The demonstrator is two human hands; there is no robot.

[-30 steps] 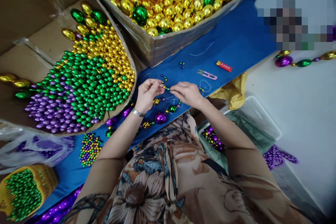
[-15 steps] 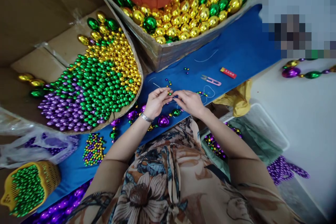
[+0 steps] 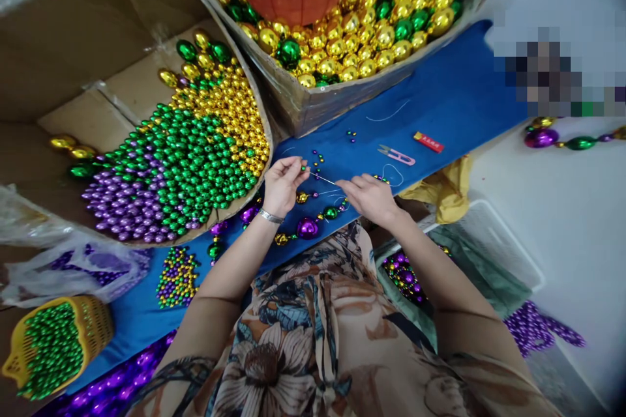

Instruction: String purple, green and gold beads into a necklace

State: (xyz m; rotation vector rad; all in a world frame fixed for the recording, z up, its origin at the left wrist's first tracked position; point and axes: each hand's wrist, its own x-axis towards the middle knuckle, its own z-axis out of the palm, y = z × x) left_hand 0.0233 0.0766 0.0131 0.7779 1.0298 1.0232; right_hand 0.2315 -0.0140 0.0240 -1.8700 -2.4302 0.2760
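My left hand (image 3: 282, 187) is closed in a pinch on a small green bead (image 3: 304, 168) at its fingertips. My right hand (image 3: 370, 198), also pinching, holds a thin needle (image 3: 323, 178) that points left toward that bead. Whether the needle's tip is inside the bead, I cannot tell. Under and between the hands lies a strand of larger purple, green and gold beads (image 3: 308, 228) on the blue cloth (image 3: 452, 78). Several loose small beads (image 3: 317, 158) sit just beyond my fingers. Pale thread (image 3: 394, 172) curls beyond my right hand.
Pink-handled thread snips (image 3: 400, 156) and a small red packet (image 3: 429, 142) lie on the cloth. Cardboard boxes of beads stand at the left (image 3: 63, 88) and back (image 3: 337, 101). A yellow basket (image 3: 98, 329) is at lower left, a white crate (image 3: 525, 267) at right. A blurred person is at upper right.
My hands have moved apart, left hand to the left and right hand to the right. The needle now shows stretched between them. The whole view has shifted slightly.
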